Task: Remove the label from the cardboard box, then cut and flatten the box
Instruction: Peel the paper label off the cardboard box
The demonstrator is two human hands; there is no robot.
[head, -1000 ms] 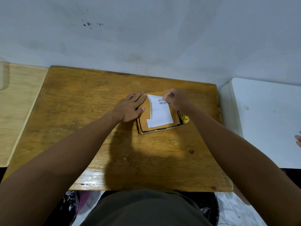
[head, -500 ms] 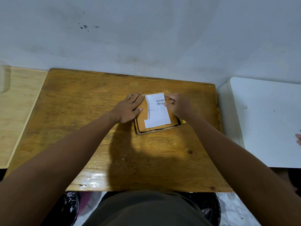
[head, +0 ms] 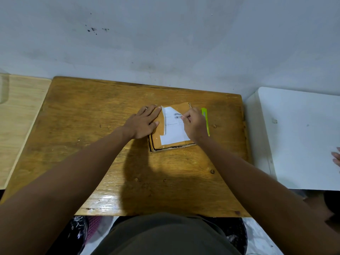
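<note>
Since half a second ago the white label [head: 173,128] is lifting further off the cardboard box [head: 172,126]: its far right corner is now folding toward the middle of the box top, baring more brown card at the far edge, and the right hand [head: 195,124] is sitting farther in over the label than before, uncovering the yellow-green utility knife [head: 205,120] that was mostly hidden behind it. The label is lying on the box top, its near part flat against the card, a barcode showing near its far end. The right hand is curling over the label's right side with its fingertips [head: 183,117] pinching the peeled corner just beside the barcode. The left hand [head: 144,123] is pressing flat on the box's left part, fingers straight and spread, gripping nothing, with the fingertips reaching the label's far left corner. The box is lying low and flat near the middle of the wooden table [head: 92,129], slightly toward its far right, with a dark line running along the box's left and near edges. The knife is lying on the table just beside the box's right edge, running near to far. Left of the table a paler wooden surface [head: 16,122] is adjoining it; right of the table a white surface [head: 298,137] is standing close by, with another person's fingers [head: 336,158] showing at its right edge. A pale wall [head: 165,43] is rising behind the table.
</note>
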